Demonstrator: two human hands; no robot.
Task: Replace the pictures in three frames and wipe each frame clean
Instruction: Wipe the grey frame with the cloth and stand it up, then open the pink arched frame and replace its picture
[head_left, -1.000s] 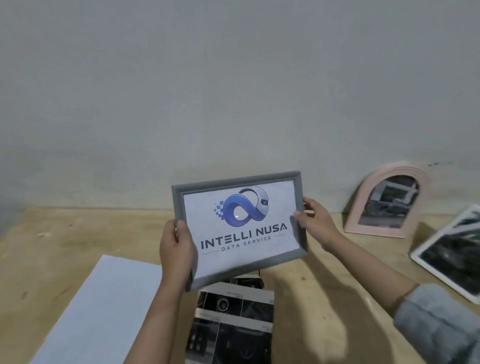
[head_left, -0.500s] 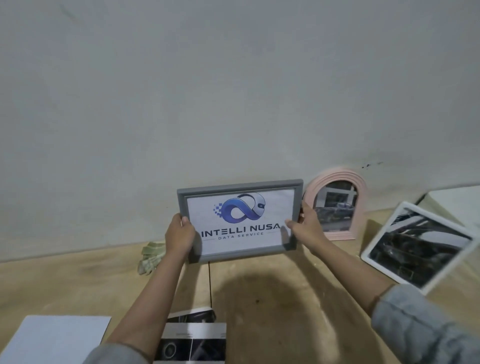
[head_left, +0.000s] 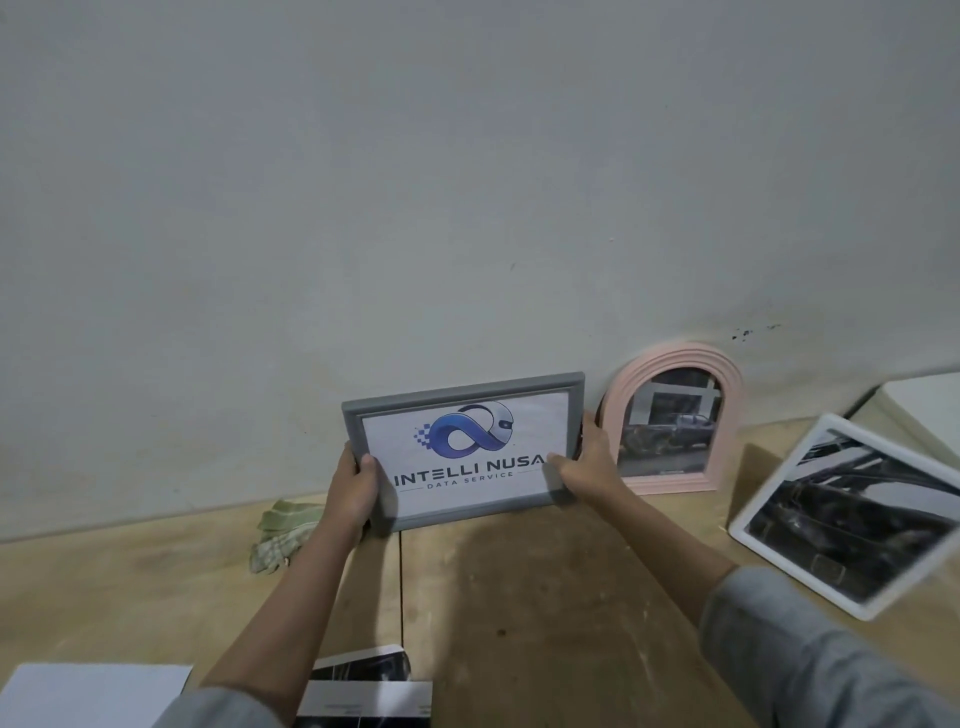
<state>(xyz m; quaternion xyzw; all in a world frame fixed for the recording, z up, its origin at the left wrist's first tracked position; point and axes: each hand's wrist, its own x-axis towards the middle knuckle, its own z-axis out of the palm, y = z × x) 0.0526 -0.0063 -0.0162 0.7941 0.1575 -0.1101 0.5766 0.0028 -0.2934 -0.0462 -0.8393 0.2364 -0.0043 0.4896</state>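
Head view: gray frame (head_left: 465, 451) upright between left hand (head_left: 353, 486) and right hand (head_left: 584, 462), each grip clasping a side edge.

I read one text only: the print in the grey frame (head_left: 464, 451) bore "INTELLI NUSA" in dark capitals, with "DATA SERVICE" in smaller letters beneath, under a blue loop logo. The prints (head_left: 363, 691) at the near edge carried small lines too blurred to read.

We see both arms stretched far forward: left hand (head_left: 356, 486) grips the grey frame (head_left: 462, 400) at its left edge, right hand (head_left: 587, 467) grips its right edge.
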